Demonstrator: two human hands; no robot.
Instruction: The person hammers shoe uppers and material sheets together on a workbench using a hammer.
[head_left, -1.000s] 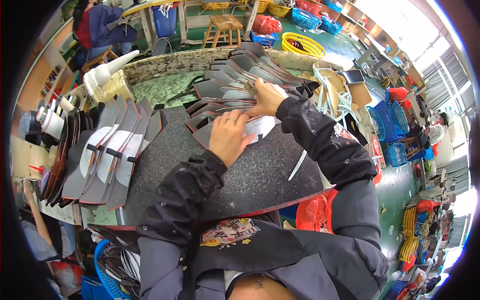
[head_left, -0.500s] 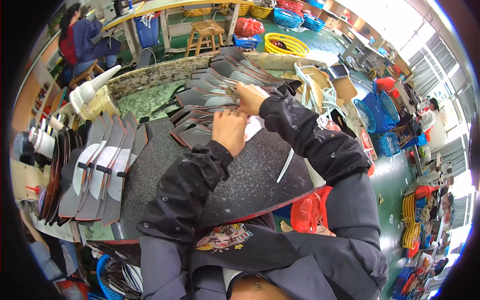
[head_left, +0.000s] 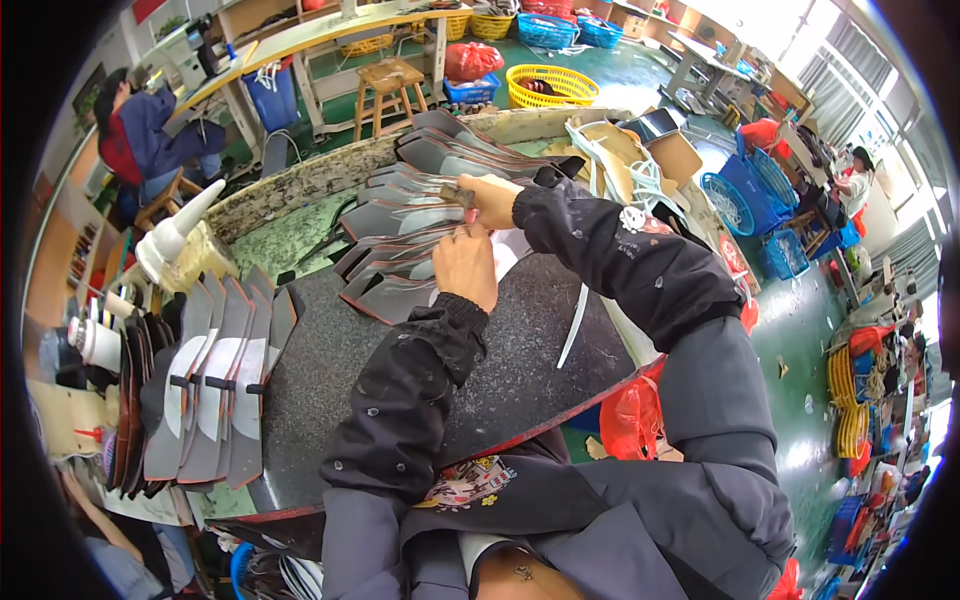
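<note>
L hand (head_left: 465, 268), fingers bent, grip unclear, & R hand (head_left: 492, 200), fingers narrowed on a small brown item (head_left: 459, 197), sit close at R end of fanned, orange-edged grey cut pcs (head_left: 378, 222) partly on speckled black worktop (head_left: 530, 335), overlapped prob. so each edge shows.

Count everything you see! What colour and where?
fanned pieces: many, grey with orange edges, top centre
banded pieces: several, grey and white, left
slab: one, speckled black, centre
strip: one, white, slab's right
cone: one, white, far left
baskets: many, yellow or blue, around
bags: several, red, around
people: at least three, mixed clothes, both sides
left hand: one, black-sleeved, at fanned pieces
right hand: one, black-sleeved, there too, holding something brownish
</note>
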